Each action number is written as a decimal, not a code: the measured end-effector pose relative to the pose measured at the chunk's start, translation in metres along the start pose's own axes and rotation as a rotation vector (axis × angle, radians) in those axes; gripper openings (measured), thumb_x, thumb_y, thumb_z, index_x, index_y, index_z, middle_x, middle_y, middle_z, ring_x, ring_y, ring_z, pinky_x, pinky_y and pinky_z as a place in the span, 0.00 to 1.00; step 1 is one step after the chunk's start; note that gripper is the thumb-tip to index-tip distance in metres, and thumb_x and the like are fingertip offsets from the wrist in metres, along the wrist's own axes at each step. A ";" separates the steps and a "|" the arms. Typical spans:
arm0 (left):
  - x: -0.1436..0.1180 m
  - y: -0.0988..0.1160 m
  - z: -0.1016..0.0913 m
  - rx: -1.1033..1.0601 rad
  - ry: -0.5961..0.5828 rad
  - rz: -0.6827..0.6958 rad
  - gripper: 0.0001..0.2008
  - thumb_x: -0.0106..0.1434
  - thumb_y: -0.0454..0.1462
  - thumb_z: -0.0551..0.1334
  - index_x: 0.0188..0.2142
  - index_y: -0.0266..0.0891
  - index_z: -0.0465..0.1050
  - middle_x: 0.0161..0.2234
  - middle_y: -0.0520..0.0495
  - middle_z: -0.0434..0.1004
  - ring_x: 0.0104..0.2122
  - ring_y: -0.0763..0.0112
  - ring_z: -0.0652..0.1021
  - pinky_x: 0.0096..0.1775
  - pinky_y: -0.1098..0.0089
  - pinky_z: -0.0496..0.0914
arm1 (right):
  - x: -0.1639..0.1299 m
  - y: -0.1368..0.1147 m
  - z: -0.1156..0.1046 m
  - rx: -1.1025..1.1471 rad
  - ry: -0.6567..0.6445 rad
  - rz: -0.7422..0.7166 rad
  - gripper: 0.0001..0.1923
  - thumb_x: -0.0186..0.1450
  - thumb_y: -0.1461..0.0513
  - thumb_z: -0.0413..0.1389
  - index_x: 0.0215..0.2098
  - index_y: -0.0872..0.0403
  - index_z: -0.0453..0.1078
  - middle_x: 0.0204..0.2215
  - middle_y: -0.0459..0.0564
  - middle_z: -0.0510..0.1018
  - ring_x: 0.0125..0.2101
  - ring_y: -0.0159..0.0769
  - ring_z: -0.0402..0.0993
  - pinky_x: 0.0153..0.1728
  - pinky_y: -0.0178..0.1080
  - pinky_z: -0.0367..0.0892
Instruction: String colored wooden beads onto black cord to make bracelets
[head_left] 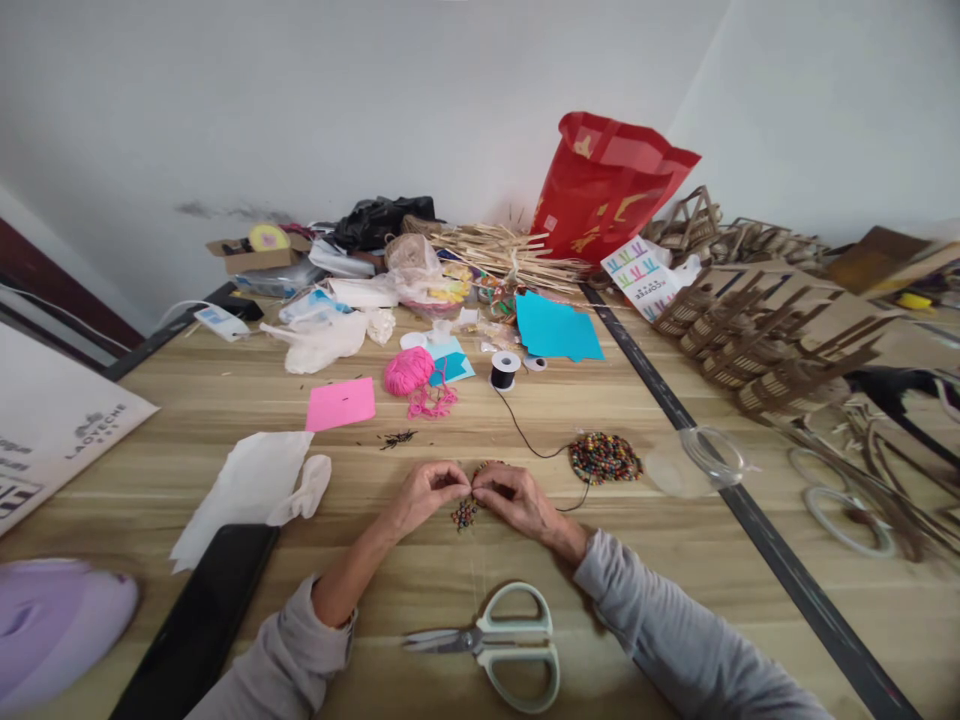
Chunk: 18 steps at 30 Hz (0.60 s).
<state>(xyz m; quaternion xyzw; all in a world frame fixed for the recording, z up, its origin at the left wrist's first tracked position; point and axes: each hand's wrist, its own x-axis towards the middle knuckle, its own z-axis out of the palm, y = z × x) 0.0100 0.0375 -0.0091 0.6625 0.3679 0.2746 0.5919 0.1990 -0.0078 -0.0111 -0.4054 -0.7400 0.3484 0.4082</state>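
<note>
My left hand (430, 497) and my right hand (517, 500) meet over the middle of the table, thumbs and fingertips pinched together. Some multicoloured beads (491, 465) curve in a row just behind my right fingers. What sits between my left fingertips is too small to make out. Below the fingers lies a small heap of loose beads (464, 515). A thin black cord (525, 437) runs from a spool (505, 370) to a larger pile of strung beads (604, 458), then on toward my right wrist. Scissors (491, 640) with pale handles lie nearer me, blades pointing left.
Left are a black phone (199, 620), white paper (240, 485) and a purple object (60, 625). Beyond my hands lie black slivers (397, 438), a pink card (341, 404), pink yarn (409, 371) and blue sheets (559, 327). A red bag (611, 185) and woven baskets (750, 345) stand farther back.
</note>
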 end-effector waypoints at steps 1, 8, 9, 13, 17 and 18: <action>0.000 0.000 0.000 0.004 -0.001 0.000 0.09 0.53 0.40 0.65 0.26 0.34 0.74 0.25 0.50 0.74 0.29 0.71 0.71 0.34 0.71 0.65 | 0.000 0.000 0.000 -0.001 0.001 0.004 0.20 0.68 0.51 0.50 0.31 0.57 0.73 0.26 0.50 0.75 0.27 0.33 0.69 0.30 0.35 0.64; -0.001 0.002 0.000 0.018 -0.007 0.014 0.08 0.53 0.39 0.65 0.26 0.34 0.74 0.25 0.50 0.73 0.28 0.71 0.71 0.33 0.72 0.65 | -0.001 0.003 0.002 -0.003 -0.008 0.041 0.17 0.66 0.52 0.52 0.32 0.57 0.73 0.26 0.50 0.75 0.25 0.32 0.67 0.27 0.33 0.62; -0.001 0.003 0.000 0.021 -0.007 0.015 0.08 0.53 0.39 0.65 0.26 0.34 0.74 0.25 0.50 0.73 0.28 0.71 0.71 0.33 0.72 0.65 | -0.001 0.003 0.002 -0.003 -0.008 0.046 0.17 0.66 0.52 0.53 0.32 0.57 0.73 0.26 0.50 0.75 0.25 0.32 0.67 0.27 0.33 0.62; -0.001 0.004 0.000 0.021 -0.006 0.007 0.08 0.53 0.38 0.65 0.26 0.34 0.74 0.25 0.50 0.74 0.28 0.71 0.71 0.34 0.71 0.65 | -0.002 0.005 0.003 0.004 -0.002 0.049 0.17 0.66 0.52 0.53 0.32 0.57 0.73 0.26 0.50 0.74 0.25 0.32 0.67 0.27 0.33 0.61; -0.001 0.003 0.000 0.037 -0.007 -0.009 0.07 0.54 0.38 0.64 0.26 0.34 0.74 0.25 0.50 0.73 0.28 0.71 0.71 0.33 0.72 0.65 | -0.002 0.006 0.004 -0.011 0.000 0.050 0.16 0.66 0.54 0.53 0.31 0.58 0.73 0.25 0.49 0.73 0.24 0.31 0.64 0.25 0.33 0.60; -0.001 0.003 0.000 0.043 -0.008 -0.012 0.07 0.54 0.37 0.64 0.26 0.34 0.74 0.25 0.50 0.73 0.28 0.72 0.70 0.33 0.72 0.64 | -0.002 0.007 0.004 -0.018 -0.002 0.050 0.15 0.66 0.55 0.53 0.31 0.58 0.73 0.25 0.49 0.72 0.23 0.31 0.64 0.25 0.33 0.59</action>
